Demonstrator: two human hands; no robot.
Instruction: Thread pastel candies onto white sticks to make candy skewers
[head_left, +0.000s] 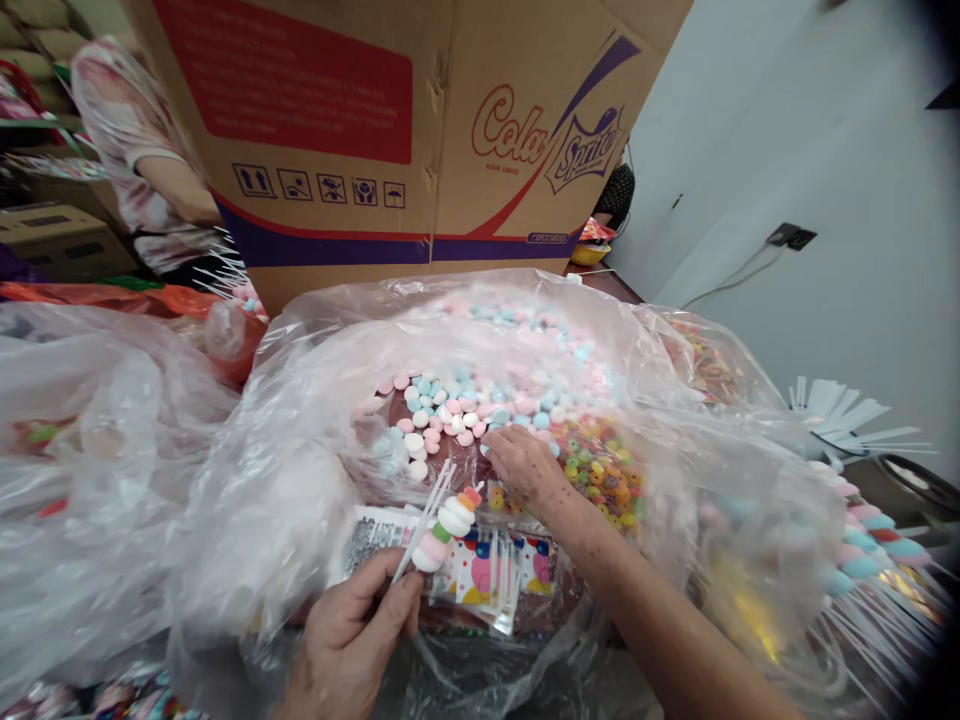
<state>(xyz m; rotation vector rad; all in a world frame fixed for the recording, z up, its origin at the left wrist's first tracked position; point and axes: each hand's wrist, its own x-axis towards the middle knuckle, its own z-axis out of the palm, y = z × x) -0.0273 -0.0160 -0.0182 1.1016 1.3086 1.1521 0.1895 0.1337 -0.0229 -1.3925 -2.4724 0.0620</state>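
Observation:
My left hand is closed around a candy skewer and several thin white sticks. White and pink marshmallows, a green piece and orange-red gummy pieces are threaded on the skewer, which leans up to the right. Pink, white and pale blue marshmallows lie in a loose pile inside clear plastic. My right hand reaches to the pile's front edge, its fingers drawn together on a pale marshmallow; the palm side is hidden. Colourful gummy rings are heaped right beside that hand.
Printed wrappers lie below the hands. A large cardboard box stands behind the plastic sheeting. Finished-looking skewers and white sticks are at the right. Another person is at the back left.

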